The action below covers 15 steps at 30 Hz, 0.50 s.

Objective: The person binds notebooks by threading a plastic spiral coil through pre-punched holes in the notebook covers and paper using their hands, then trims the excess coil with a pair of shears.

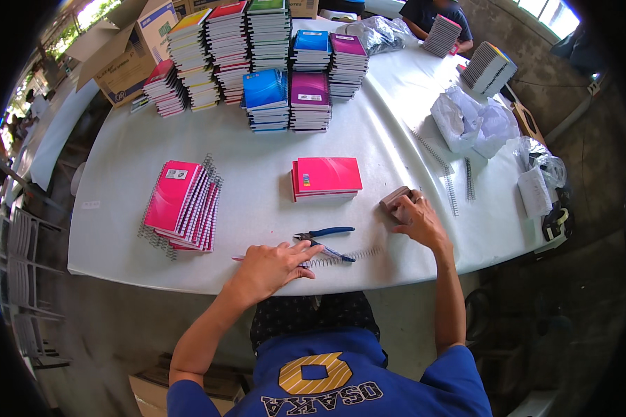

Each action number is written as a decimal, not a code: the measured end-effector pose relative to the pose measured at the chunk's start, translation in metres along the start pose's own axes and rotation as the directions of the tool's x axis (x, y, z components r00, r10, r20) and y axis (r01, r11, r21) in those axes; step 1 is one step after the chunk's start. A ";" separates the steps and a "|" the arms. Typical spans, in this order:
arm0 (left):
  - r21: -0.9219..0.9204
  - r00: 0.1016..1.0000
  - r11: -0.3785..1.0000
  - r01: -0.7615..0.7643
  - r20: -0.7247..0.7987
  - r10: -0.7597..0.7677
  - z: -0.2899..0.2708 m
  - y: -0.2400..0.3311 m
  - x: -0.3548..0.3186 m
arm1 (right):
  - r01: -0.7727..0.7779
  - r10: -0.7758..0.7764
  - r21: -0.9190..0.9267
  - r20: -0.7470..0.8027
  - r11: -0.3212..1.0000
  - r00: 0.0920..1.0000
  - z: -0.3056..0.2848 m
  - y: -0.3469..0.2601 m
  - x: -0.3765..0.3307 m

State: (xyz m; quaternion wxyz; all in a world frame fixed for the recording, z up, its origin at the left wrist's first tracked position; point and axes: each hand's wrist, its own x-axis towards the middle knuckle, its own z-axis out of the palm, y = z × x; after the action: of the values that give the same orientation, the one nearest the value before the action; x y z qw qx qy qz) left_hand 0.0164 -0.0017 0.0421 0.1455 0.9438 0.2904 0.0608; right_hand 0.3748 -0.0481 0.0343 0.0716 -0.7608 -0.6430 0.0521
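Near the table's front edge my left hand (270, 270) is closed over a thin pink-edged notebook (238, 258), mostly hidden under the palm. A wire spiral coil (355, 255) sticks out to the right from beneath these fingers. Blue-handled pliers (330, 231) lie with open handles just beyond that hand, one handle across the coil. Farther right, my right hand (419, 221) has its fingers around a small brown block (395, 201) resting on the table. Between and beyond the hands sits a short stack of pink notebooks (327, 175), with no coils visible.
Coil-bound pink notebooks (181, 201) are piled at left. Tall stacks of coloured notebooks (268, 69) stand at the back beside a cardboard box (129, 62). Loose coils (442, 167) and crumpled plastic (469, 121) lie right. Another person (424, 15) holds notebooks at the far side.
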 end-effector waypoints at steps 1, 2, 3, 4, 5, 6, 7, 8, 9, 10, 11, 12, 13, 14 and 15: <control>0.023 0.999 0.999 -0.039 -0.036 0.040 0.001 0.002 0.000 | -0.019 0.012 0.077 0.086 0.997 0.996 0.000 0.010 0.005; 0.024 0.999 1.000 -0.016 -0.039 0.017 0.003 0.000 -0.002 | -0.067 0.043 0.160 0.146 0.985 0.988 -0.018 -0.010 0.009; 0.037 0.994 0.999 -0.014 -0.104 0.017 0.005 0.001 -0.006 | -0.057 0.031 0.162 0.154 0.985 0.988 -0.028 -0.022 0.013; 0.053 0.986 0.998 -0.018 -0.165 0.026 0.005 0.000 -0.008 | 0.103 -0.249 0.501 0.235 0.859 0.939 -0.037 -0.031 0.016; 0.059 0.987 0.998 -0.013 -0.160 0.022 0.004 -0.002 -0.011 | 0.181 -0.521 0.785 0.201 0.592 0.829 -0.037 -0.041 0.020; 0.093 0.977 0.996 0.006 -0.215 0.014 0.002 -0.004 -0.012 | 0.187 -0.654 0.870 0.185 0.456 0.733 -0.032 -0.056 0.022; 0.127 0.963 0.992 0.027 -0.269 0.008 0.000 -0.006 -0.013 | 0.169 -0.771 0.936 0.142 0.309 0.621 -0.024 -0.075 0.024; 0.132 0.964 0.991 0.026 -0.267 0.010 -0.001 -0.008 -0.014 | 0.207 -0.769 0.876 0.243 0.436 0.591 -0.018 -0.094 0.027; 0.142 0.968 0.989 0.046 -0.251 -0.009 -0.001 -0.010 -0.015 | 0.249 -0.754 0.799 0.343 0.548 0.560 -0.011 -0.108 0.029; 0.153 0.972 0.986 0.065 -0.235 -0.028 0.000 -0.011 -0.016 | 0.255 -0.811 0.853 0.279 0.455 0.514 0.000 -0.109 0.039; 0.153 0.970 0.985 0.077 -0.239 -0.039 0.002 -0.013 -0.017 | 0.259 -0.818 0.854 0.280 0.452 0.503 0.000 -0.109 0.042; 0.152 0.967 0.983 0.100 -0.248 -0.060 0.005 -0.015 -0.017 | 0.196 -0.853 0.923 0.205 0.332 0.480 -0.002 -0.107 0.045; 0.150 0.963 0.981 0.122 -0.256 -0.081 0.006 -0.017 -0.017 | 0.126 -0.877 0.970 0.127 0.207 0.463 -0.003 -0.107 0.047; 0.151 0.963 0.980 0.127 -0.256 -0.085 0.005 -0.018 -0.017 | 0.226 -0.841 0.892 0.247 0.391 0.481 -0.007 -0.114 0.046; 0.147 0.963 0.981 0.124 -0.256 -0.083 0.003 -0.019 -0.016 | 0.225 -0.843 0.893 0.247 0.389 0.478 -0.006 -0.117 0.048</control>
State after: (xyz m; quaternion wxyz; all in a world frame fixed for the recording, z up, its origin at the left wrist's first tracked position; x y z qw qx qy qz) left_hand -0.0063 0.0035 0.0331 0.0340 0.9209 0.3593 0.1472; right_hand 0.2700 0.0179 0.0615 0.1581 -0.2912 -0.7571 0.5631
